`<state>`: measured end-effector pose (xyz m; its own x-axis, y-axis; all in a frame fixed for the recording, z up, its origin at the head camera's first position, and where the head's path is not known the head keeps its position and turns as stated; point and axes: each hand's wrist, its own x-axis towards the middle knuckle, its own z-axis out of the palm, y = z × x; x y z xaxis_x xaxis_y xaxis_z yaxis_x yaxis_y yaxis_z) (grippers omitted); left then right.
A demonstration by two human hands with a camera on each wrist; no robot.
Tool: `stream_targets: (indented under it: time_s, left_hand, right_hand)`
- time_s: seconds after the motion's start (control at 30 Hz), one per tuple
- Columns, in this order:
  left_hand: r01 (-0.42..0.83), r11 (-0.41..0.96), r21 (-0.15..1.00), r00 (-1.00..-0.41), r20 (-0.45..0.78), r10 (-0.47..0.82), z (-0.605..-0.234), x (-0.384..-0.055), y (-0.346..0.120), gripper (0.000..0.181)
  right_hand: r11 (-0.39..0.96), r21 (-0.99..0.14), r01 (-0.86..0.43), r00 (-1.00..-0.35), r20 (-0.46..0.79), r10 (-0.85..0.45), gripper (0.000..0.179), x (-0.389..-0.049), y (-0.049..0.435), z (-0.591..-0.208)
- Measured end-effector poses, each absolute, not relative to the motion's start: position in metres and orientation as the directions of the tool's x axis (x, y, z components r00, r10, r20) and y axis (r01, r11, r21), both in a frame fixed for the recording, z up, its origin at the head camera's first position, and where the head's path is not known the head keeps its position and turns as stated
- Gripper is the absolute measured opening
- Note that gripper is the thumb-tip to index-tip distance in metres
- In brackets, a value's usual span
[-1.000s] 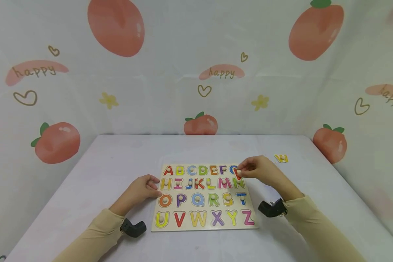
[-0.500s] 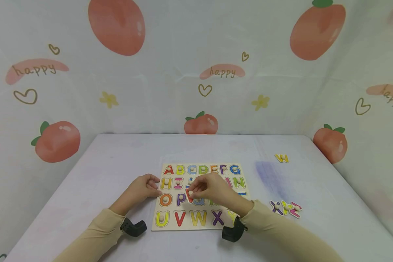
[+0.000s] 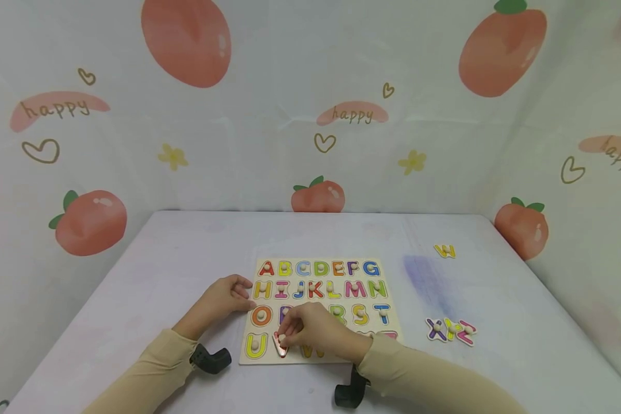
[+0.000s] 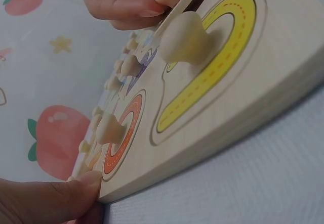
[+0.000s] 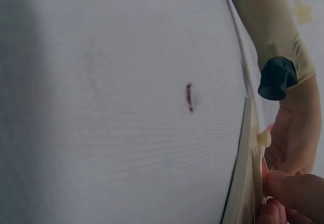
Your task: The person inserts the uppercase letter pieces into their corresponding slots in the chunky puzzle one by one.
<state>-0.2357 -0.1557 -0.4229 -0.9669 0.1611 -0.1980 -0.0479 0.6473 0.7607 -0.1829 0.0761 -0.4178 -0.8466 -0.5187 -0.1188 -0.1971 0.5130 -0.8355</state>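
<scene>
A wooden alphabet puzzle board lies on the table, knobbed letter pieces filling its upper rows and the U spot. My left hand holds the board's left edge; in the left wrist view its thumb presses that edge beside the orange O. With thumb and fingers, my right hand pinches the knob of the red V piece, which is tilted over the V spot in the bottom row. The yellow U piece sits just left of it. My right hand covers parts of the lower two rows.
Loose X, Y and Z pieces lie together right of the board. A yellow W piece lies farther back on the right. A patterned cloth hangs behind the table.
My right hand has carried the V piece from the board's upper right corner leftward and down to the bottom row. The left hand stays at the board's edge.
</scene>
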Motion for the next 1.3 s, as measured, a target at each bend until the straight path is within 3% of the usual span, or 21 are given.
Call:
stream_targets:
  time_s: [0.67,0.93,1.3]
  left_hand:
    - [-0.067,0.654,0.753,-0.965,-0.215,0.148,-0.425,-0.238,-0.156,0.049]
    - [-0.079,0.658,0.749,-0.963,-0.227,0.143,-0.426,-0.237,-0.156,0.049]
    - [-0.08,0.655,0.751,-0.965,-0.224,0.138,-0.423,-0.237,-0.155,0.049]
  right_hand:
    - [0.568,-0.791,-0.226,-0.832,-0.147,-0.535,0.011,-0.183,0.073,-0.415]
    - [0.525,-0.821,-0.224,-0.82,-0.133,-0.557,0.016,-0.186,0.081,-0.415]
    - [0.493,-0.851,-0.184,-0.892,-0.066,-0.446,0.023,-0.202,0.137,-0.381]
